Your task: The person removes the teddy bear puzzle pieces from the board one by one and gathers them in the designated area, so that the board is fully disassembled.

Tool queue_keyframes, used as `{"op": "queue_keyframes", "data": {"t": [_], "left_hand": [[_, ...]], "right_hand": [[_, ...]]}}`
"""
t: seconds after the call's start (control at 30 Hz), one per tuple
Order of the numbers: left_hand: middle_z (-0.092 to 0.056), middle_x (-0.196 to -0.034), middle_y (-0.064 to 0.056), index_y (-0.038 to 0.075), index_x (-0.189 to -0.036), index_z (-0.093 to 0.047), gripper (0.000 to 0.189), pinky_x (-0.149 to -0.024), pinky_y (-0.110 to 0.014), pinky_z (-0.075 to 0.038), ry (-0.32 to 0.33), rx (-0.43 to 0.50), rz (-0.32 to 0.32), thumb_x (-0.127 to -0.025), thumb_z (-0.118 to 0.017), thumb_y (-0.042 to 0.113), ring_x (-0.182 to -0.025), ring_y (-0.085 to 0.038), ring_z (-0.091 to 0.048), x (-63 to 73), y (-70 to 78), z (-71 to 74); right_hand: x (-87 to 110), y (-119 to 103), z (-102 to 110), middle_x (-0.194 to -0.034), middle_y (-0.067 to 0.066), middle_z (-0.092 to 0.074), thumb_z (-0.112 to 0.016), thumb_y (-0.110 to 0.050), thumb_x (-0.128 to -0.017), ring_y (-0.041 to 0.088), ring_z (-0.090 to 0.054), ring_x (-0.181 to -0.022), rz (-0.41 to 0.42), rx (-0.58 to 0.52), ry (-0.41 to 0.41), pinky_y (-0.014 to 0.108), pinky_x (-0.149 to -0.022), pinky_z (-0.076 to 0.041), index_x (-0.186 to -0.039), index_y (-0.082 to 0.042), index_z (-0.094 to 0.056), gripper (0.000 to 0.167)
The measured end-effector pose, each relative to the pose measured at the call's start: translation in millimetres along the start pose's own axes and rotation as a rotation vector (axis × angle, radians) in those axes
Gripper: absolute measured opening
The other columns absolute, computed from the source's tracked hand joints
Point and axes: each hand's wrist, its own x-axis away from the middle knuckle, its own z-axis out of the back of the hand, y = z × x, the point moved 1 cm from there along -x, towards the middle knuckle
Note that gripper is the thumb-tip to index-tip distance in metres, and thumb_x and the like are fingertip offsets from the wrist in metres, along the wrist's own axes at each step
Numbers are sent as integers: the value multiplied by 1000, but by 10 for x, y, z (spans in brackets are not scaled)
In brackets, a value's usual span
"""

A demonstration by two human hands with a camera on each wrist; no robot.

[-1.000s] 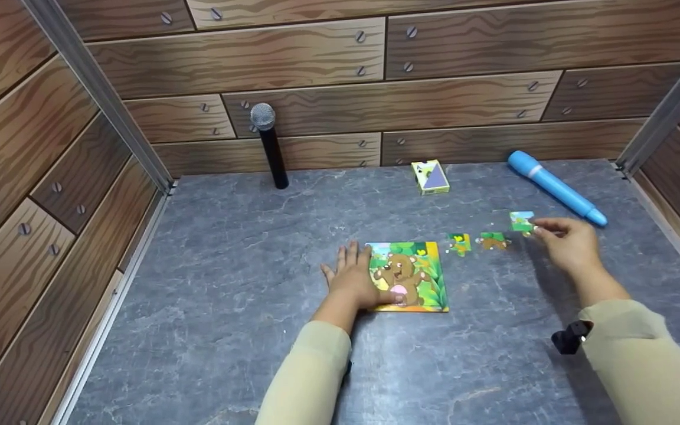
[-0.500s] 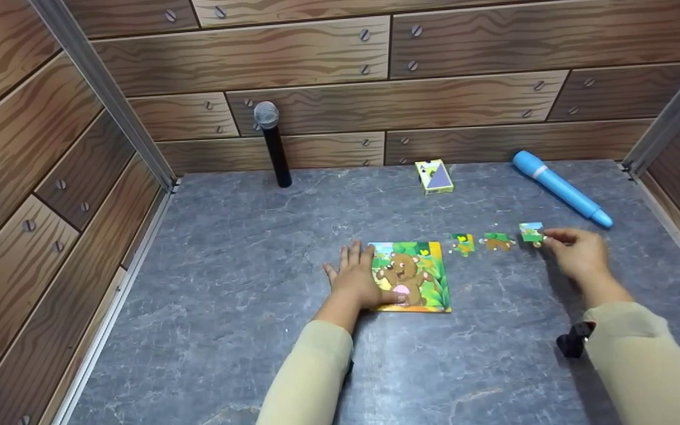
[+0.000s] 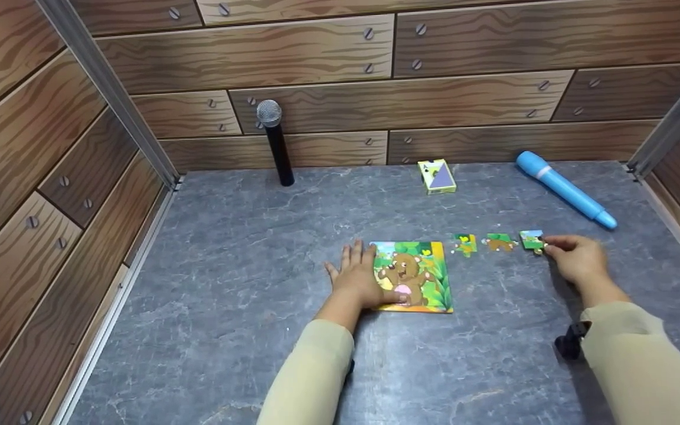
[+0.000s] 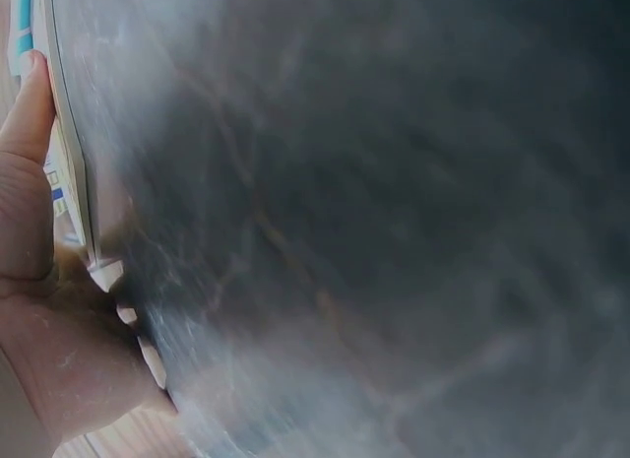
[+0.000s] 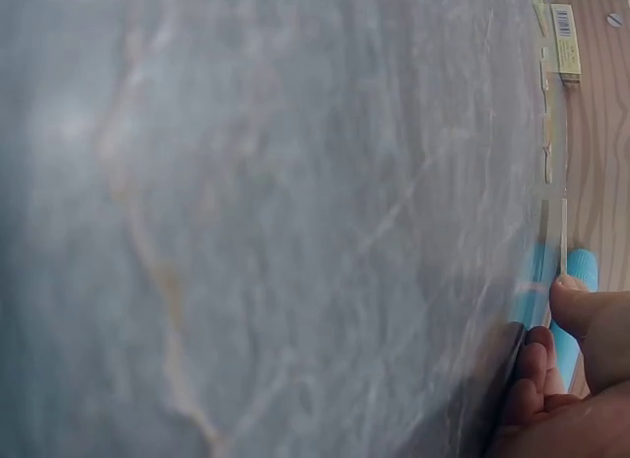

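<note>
My left hand point(image 3: 356, 282) lies spread at the left edge of a square bear jigsaw puzzle point(image 3: 415, 276), its thumb across the picture's lower part. In the left wrist view the thumb point(image 4: 30, 113) rests along the puzzle's edge. Off to the right, my right hand point(image 3: 579, 260) pinches a loose jigsaw piece point(image 3: 531, 239) with blue and green print between thumb and fingertips, close over the table. Two more pieces sit in a row between it and the puzzle: a brown-and-green piece point(image 3: 499, 242) and a green-and-orange piece point(image 3: 465, 244).
A black microphone point(image 3: 277, 147) stands at the back left. Near the back wall is a yellow playing card box point(image 3: 437, 177). A blue marker-shaped stick point(image 3: 567, 190) lies behind my right hand. Wood-print walls point(image 3: 316, 65) enclose the grey table point(image 3: 210, 283).
My right hand has brought its jigsaw piece toward me and slightly right, down into line with the other two pieces. The left hand keeps its place on the puzzle.
</note>
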Motion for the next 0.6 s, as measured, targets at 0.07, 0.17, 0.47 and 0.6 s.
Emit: {"op": "queue_keyframes", "data": {"t": [0.07,0.17,0.47,0.6], "left_hand": [[-8,-178,-8,23,-171,-24,129,-122,-74,1,-2,-5,1,-71,-81,81,-163,-33,1,1,3,0],[-7,-178,-8,23,-171,-23,129,-122,-74,1,-8,-12,0,-72,-80,82,-163,-33,1,-3,4,-3],[-6,-179,-8,23,-171,-22,129,-122,-74,0,-17,-16,-1,-72,-79,83,-163,-33,1,-27,-16,-22],[-7,-179,-8,23,-171,-22,130,-122,-74,0,-9,-10,1,-71,-80,82,-163,-33,1,-29,-21,-27]], "right_hand": [[0,-1,-11,-131,33,-66,-60,-10,-107,45,-60,-121,-7,1,0,36,-87,-46,-133,10,-67,34],[-5,-3,-20,-131,34,-66,-60,-10,-107,46,-60,-121,-15,5,2,39,-89,-48,-133,10,-67,34],[-21,0,-31,-130,33,-66,-60,-11,-107,45,-60,-119,-24,20,-4,44,-91,-48,-133,10,-67,34],[-18,0,-28,-129,34,-66,-60,-10,-106,46,-61,-118,10,30,-1,42,-89,-47,-131,11,-67,33]]}}
